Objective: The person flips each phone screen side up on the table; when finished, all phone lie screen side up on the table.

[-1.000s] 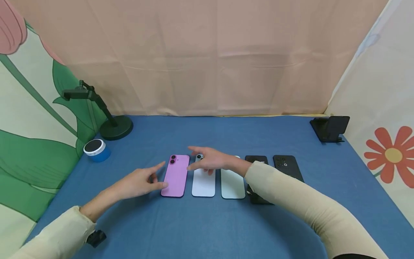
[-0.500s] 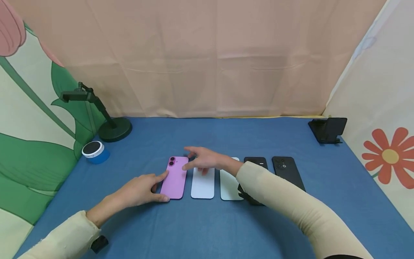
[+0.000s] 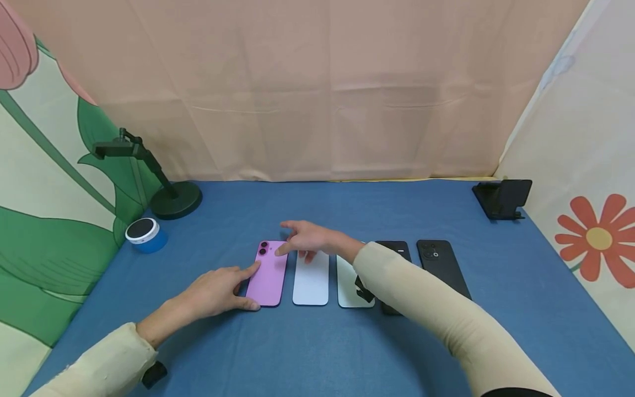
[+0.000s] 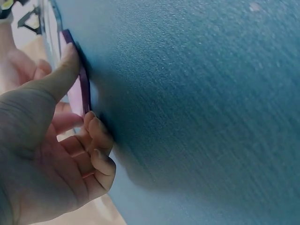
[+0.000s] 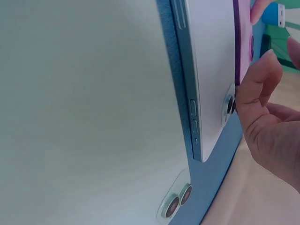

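Observation:
A pink phone (image 3: 268, 278) lies flat, back up, at the left end of a row. My left hand (image 3: 215, 292) touches its left side with the index finger and its near left corner with the thumb; the left wrist view shows the thumb along the phone's edge, other fingers loosely bent. My right hand (image 3: 310, 238) reaches across a white phone (image 3: 311, 284), thumb at the pink phone's upper right and index finger pointing left beyond its far end. Whether that index touches the phone is unclear. A pale green phone (image 5: 93, 108) fills much of the right wrist view.
Farther right lie a black phone (image 3: 397, 248), partly under the right sleeve, and a dark phone (image 3: 441, 264). A black stand (image 3: 176, 198) and a blue-and-white round device (image 3: 146, 234) stand at left. A small folding holder (image 3: 503, 198) is at the far right.
My left hand has come onto the pink phone's left edge and near corner. My right hand has shifted left, its thumb now over the phone's upper right. The phones keep their places.

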`<state>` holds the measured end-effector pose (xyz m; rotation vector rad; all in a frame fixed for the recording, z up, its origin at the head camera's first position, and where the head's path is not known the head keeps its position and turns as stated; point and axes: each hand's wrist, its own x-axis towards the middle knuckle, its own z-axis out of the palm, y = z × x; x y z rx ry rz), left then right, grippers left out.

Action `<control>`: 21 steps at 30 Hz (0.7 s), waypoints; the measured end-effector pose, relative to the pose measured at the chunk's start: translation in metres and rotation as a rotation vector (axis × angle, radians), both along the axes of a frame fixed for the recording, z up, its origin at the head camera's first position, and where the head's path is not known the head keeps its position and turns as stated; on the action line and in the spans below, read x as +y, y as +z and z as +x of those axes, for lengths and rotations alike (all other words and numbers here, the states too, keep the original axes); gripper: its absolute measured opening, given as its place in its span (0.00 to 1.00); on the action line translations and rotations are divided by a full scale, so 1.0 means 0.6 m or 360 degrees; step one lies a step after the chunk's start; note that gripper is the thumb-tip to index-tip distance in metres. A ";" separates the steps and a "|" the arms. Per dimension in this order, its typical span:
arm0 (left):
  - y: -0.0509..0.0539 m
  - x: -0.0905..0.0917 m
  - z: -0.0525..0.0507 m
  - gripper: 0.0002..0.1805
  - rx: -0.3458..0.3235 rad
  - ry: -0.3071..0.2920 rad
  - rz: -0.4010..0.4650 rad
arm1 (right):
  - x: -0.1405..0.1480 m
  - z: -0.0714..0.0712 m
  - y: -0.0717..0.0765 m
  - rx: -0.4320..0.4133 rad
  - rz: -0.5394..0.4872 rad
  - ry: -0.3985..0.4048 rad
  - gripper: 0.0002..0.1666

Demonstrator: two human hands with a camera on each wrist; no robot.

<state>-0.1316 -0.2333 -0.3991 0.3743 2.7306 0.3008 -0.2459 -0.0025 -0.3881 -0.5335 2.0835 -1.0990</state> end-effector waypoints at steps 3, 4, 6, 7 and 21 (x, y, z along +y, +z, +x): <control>-0.001 -0.001 0.000 0.54 0.0013 -0.0010 0.0000 | -0.005 -0.004 -0.001 -0.0032 0.0022 -0.0030 0.53; -0.002 -0.001 0.000 0.54 0.0018 -0.0015 -0.0002 | -0.006 -0.005 -0.001 -0.0046 0.0025 -0.0042 0.53; -0.002 -0.002 0.000 0.54 0.0025 -0.0024 0.0000 | -0.008 -0.008 -0.003 -0.0076 0.0024 -0.0058 0.53; -0.002 -0.003 0.001 0.54 0.0028 -0.0028 0.0001 | -0.009 -0.008 -0.003 -0.0093 0.0021 -0.0068 0.53; -0.004 -0.007 0.000 0.54 0.0062 -0.0064 0.0007 | -0.017 -0.016 -0.005 -0.0170 0.0010 -0.0097 0.50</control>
